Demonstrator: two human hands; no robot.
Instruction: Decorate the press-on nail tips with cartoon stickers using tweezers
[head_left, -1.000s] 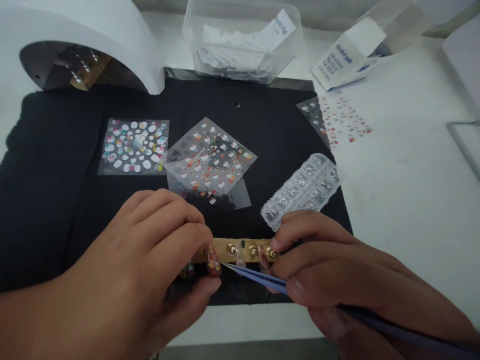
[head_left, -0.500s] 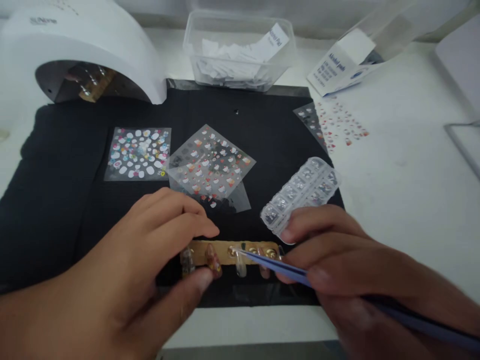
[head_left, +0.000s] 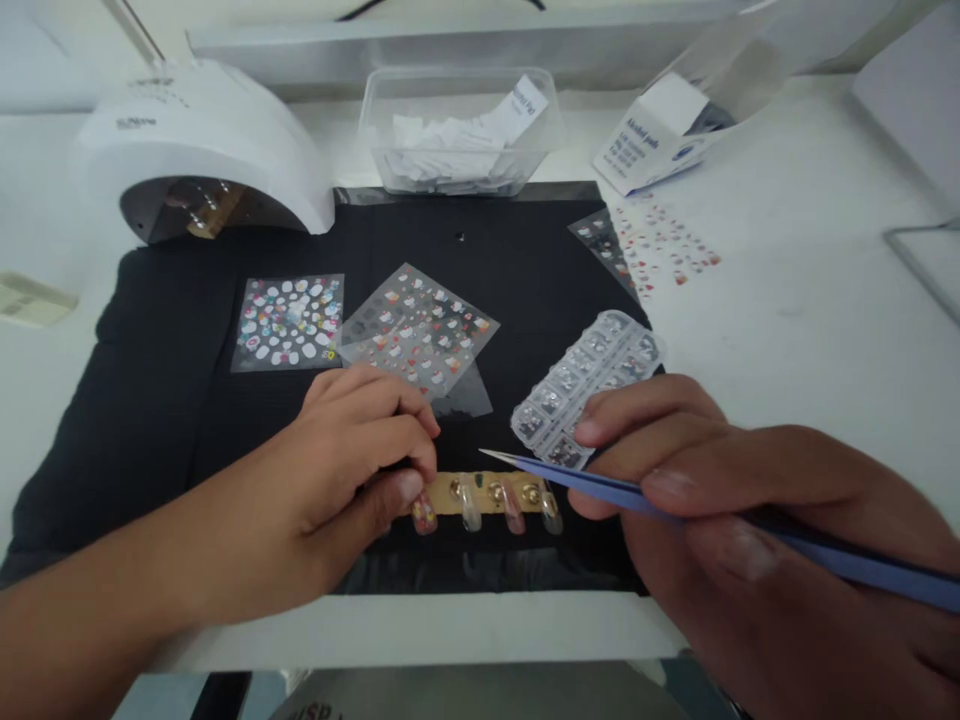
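Note:
My right hand [head_left: 742,510] holds blue tweezers [head_left: 592,480] with a pale pointed tip. The tip hovers above a wooden nail display stand [head_left: 441,490] that lies near the front of the black mat. Several decorated false nails are fixed along the stand, among them a clear nail [head_left: 470,505] and a pink one [head_left: 513,506]. Closed around the stand's left end, my left hand [head_left: 352,475] covers part of it. Behind the right fingertips rests a clear compartment case [head_left: 566,375] of small shiny gems.
Transparent sticker sheets [head_left: 416,330] lie on the black mat [head_left: 525,270], with another sticker sheet [head_left: 289,320] on the left. A white nail lamp [head_left: 232,130] stands at the back left. Behind the mat are a clear plastic tub [head_left: 457,170] of packets and an alcohol pads box [head_left: 645,130].
The tweezers' tip has lifted off the middle of the stand. My left thumb and fingers have closed together at the stand's left end. The camera view has tilted slightly.

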